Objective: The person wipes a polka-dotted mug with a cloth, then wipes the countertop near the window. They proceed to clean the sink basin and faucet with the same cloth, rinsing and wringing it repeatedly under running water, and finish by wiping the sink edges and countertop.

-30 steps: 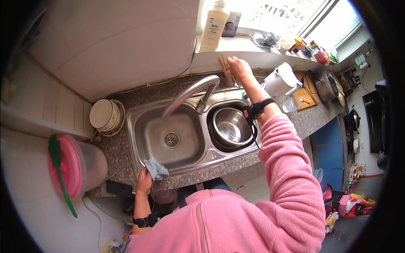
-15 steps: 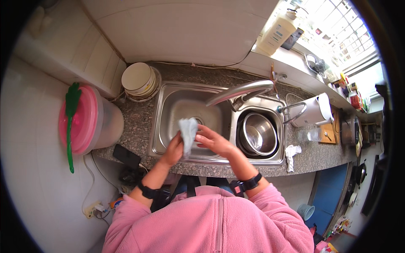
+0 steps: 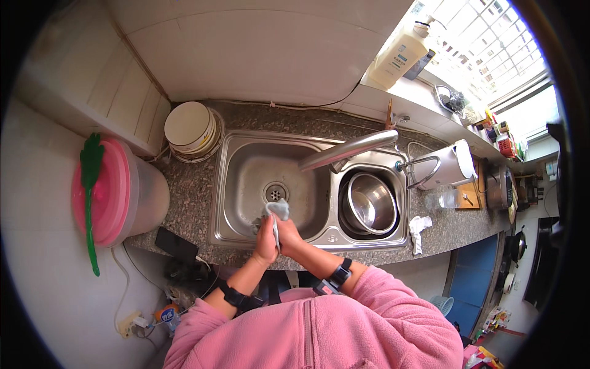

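Fingers of the left hand [image 3: 265,245] and right hand [image 3: 287,236] are clamped on a pale grey cloth [image 3: 278,209], held over the basin's [image 3: 246,169] near side. Right of the basin sits a metal pot [image 3: 375,200], with a white rag [image 3: 419,232] farther right; left of the basin stands a pink-lidded container [image 3: 147,194].

The surface [image 3: 458,222] is a speckled stone countertop with a double-bowl stainless steel sink [image 3: 337,238] set into it; at its left end stands a translucent bucket [image 3: 150,195] with a pink lid, near a stack of pale round tubs [image 3: 190,126] in the back corner; a black smartphone [image 3: 176,243] lies by the front edge; right of the sink are a crumpled white cloth [image 3: 418,229], a white jug [image 3: 453,165], a clear tumbler [image 3: 444,198] and a wooden cutting board [image 3: 469,195].
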A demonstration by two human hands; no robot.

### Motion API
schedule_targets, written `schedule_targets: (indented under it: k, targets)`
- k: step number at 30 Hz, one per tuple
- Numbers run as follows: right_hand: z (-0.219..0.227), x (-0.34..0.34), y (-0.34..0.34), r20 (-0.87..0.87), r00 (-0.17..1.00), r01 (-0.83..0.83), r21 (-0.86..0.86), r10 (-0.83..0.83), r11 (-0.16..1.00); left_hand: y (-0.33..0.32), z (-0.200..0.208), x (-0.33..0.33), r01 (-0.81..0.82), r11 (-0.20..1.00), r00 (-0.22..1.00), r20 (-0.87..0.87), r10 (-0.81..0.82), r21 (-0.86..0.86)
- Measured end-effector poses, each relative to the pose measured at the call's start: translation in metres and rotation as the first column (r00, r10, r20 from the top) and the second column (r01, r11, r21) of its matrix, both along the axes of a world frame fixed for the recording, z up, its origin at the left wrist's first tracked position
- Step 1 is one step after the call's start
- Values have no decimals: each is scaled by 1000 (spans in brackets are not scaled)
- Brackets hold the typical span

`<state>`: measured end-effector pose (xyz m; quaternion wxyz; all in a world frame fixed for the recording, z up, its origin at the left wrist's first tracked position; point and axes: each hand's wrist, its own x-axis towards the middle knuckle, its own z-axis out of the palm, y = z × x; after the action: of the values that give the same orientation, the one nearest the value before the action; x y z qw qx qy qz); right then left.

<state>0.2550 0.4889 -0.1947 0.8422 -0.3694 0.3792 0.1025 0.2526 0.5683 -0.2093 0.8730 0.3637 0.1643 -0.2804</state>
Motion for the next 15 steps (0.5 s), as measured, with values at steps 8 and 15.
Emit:
schedule_targets:
  k: [8, 15]
  targets:
    - [8, 119, -30, -10, 780, -240, -928, 626, 284, 89, 15, 24, 104, 934, 887, 392, -243, 343]
    - [-10, 163, -126, 159, 962, 242, -872, 222, -425, 198, 23, -44, 23, 887, 960, 237, -149, 461]
